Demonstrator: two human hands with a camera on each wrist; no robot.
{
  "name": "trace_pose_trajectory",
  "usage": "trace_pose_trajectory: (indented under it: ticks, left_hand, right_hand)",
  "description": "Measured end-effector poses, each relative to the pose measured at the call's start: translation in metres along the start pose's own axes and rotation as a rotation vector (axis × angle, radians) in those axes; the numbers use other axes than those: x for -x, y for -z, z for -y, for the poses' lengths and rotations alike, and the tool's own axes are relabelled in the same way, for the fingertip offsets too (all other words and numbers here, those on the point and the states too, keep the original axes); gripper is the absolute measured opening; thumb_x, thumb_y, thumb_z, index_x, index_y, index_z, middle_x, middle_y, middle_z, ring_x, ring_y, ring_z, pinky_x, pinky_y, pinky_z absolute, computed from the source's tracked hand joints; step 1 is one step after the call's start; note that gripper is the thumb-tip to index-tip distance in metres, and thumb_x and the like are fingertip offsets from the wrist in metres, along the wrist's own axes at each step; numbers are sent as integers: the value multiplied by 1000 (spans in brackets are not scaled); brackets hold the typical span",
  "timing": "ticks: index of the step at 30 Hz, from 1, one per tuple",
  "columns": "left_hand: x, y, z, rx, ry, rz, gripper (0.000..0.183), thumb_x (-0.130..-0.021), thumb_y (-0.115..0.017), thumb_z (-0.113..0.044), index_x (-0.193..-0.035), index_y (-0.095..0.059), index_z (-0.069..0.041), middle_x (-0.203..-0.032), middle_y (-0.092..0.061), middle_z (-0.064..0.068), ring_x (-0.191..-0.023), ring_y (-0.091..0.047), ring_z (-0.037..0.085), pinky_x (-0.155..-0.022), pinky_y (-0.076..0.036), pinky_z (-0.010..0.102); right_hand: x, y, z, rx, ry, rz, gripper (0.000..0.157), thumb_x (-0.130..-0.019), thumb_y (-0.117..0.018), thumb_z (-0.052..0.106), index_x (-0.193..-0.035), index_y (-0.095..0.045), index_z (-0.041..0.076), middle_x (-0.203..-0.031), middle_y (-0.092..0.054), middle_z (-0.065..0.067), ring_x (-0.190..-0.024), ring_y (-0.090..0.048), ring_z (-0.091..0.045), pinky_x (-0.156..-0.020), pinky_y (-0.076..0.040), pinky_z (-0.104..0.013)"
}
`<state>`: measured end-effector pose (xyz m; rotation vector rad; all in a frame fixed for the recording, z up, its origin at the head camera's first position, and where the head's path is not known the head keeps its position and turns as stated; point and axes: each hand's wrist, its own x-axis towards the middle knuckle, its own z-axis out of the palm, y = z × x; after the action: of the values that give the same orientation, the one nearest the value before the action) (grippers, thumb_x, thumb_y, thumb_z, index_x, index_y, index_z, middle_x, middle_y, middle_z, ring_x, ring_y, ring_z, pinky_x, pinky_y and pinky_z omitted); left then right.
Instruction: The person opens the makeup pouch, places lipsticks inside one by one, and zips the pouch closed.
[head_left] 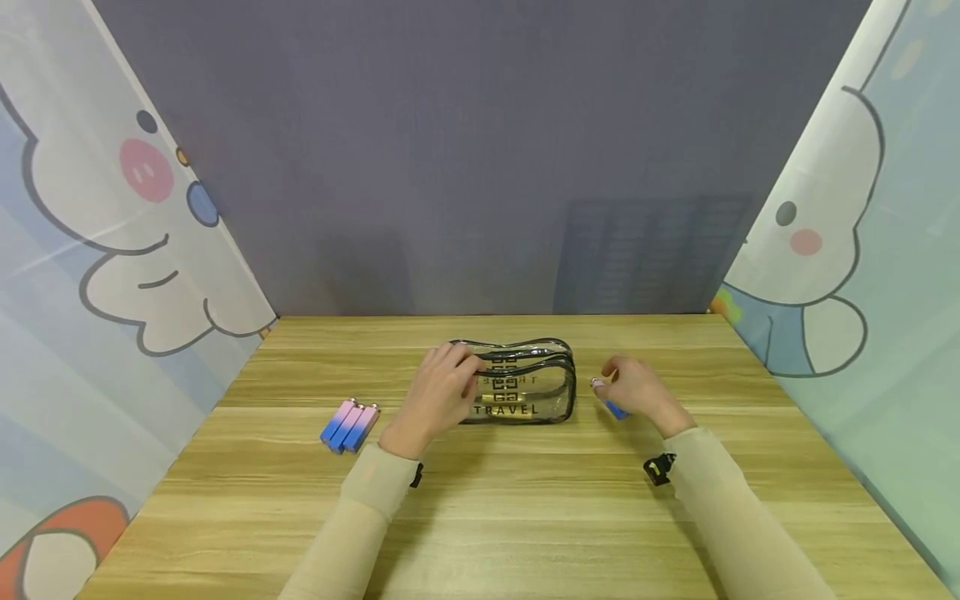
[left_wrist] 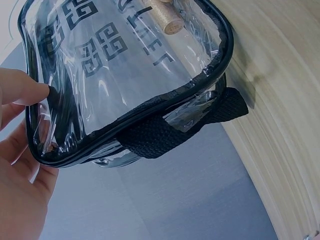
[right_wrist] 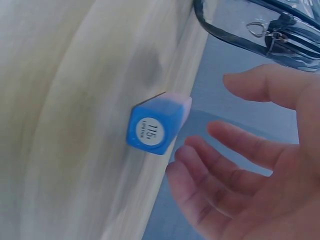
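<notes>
A clear travel pouch (head_left: pixel 555 400) with black trim stands on the wooden table, the word TRAVEL printed on its front. My left hand (head_left: pixel 444 385) pinches its upper left edge between thumb and fingers. Through the clear wall shows a gold glittery tube (left_wrist: pixel 167 19) lying inside. Right of the pouch lies a pink-and-blue lipstick (right_wrist: pixel 156 125), its blue end bearing a round label marked 115. Beside it my right hand (right_wrist: pixel 235 165) is spread with thumb and fingers apart, holding nothing. In the head view this hand partly covers the lipstick.
Three more pink-and-blue lipsticks (head_left: pixel 350 427) lie side by side on the table's left part. A grey panel (head_left: pixel 480 167) rises behind the table (head_left: pixel 525 517), and cartoon-printed curtains flank it. A zipper pull (right_wrist: pixel 272 34) hangs at the pouch's right end.
</notes>
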<state>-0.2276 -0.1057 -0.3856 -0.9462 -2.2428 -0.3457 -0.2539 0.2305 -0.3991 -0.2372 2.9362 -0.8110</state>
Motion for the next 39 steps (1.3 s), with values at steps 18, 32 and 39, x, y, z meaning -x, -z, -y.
trace_pose_trajectory:
  ticks: [18,32,39]
  left_hand:
    - [1,-1,0,-11,-5,-6,21,-80,-76,3,-97,-73,-9,-97,-66,4,-87,-58,23,-75,-45,36]
    - [2,-2,0,-11,-4,-2,23,-79,-77,3,-98,-72,-9,-97,-65,3,-85,-56,22,-71,-41,33]
    - [1,-1,0,-7,3,7,24,-79,-76,4,-98,-72,-10,-97,-65,3,-86,-56,22,-72,-42,33]
  right_hand:
    - [-4,-13,-3,135,-15,20,16,-88,-70,12,-99,-63,2,-87,-63,-8,-78,-59,-26,-71,-50,-44]
    - [-4,-17,-4,210,9,35,28,-81,-73,3,-105,-60,4,-93,-63,-8,-83,-61,-26,-76,-53,-49]
    - [-4,-16,-2,246,27,33,31,-78,-70,-2,-107,-61,4,-95,-61,-9,-85,-59,-27,-77,-52,-48]
